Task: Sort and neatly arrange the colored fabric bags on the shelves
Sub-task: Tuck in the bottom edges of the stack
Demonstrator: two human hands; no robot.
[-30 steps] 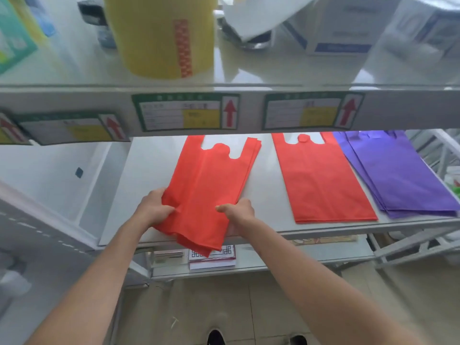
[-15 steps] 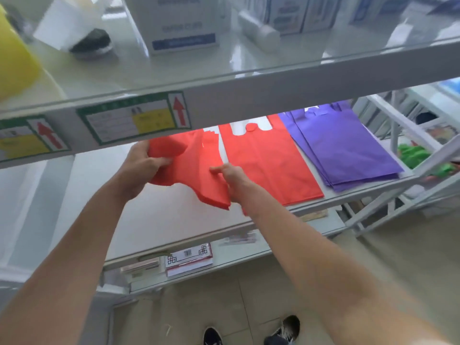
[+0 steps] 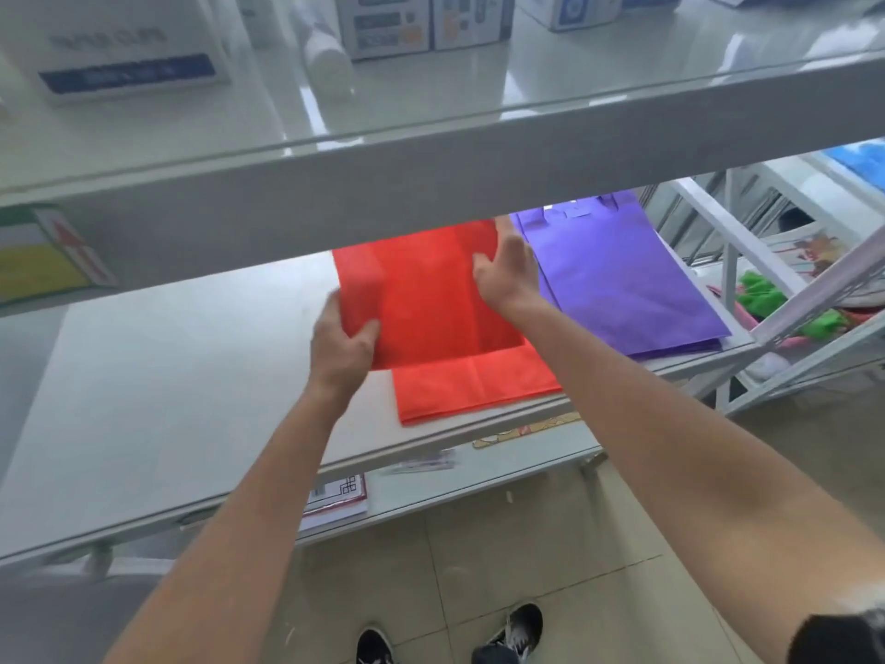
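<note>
A bundle of red fabric bags point(image 3: 421, 299) lies over the red bag stack point(image 3: 474, 385) on the white middle shelf point(image 3: 167, 376), shifted back and left so the lower stack's front strip shows. My left hand point(image 3: 342, 340) pinches the bundle's front left corner, thumb on top. My right hand point(image 3: 507, 270) rests with spread fingers on the bundle's right edge. A stack of purple bags point(image 3: 618, 280) lies flat right beside the red ones. The upper shelf beam hides the bags' handles.
The upper shelf point(image 3: 431, 151) carries white boxes point(image 3: 129, 45) and a lying white bottle point(image 3: 325, 45). A lower shelf holds a booklet point(image 3: 335, 498). To the right stands a white rack point(image 3: 766, 299) with green items point(image 3: 761, 294). My shoes are on the tiled floor below.
I carried the red bundle from the left part of the shelf to the right and laid it onto the red stack. My right hand let go and opened onto its edge.
</note>
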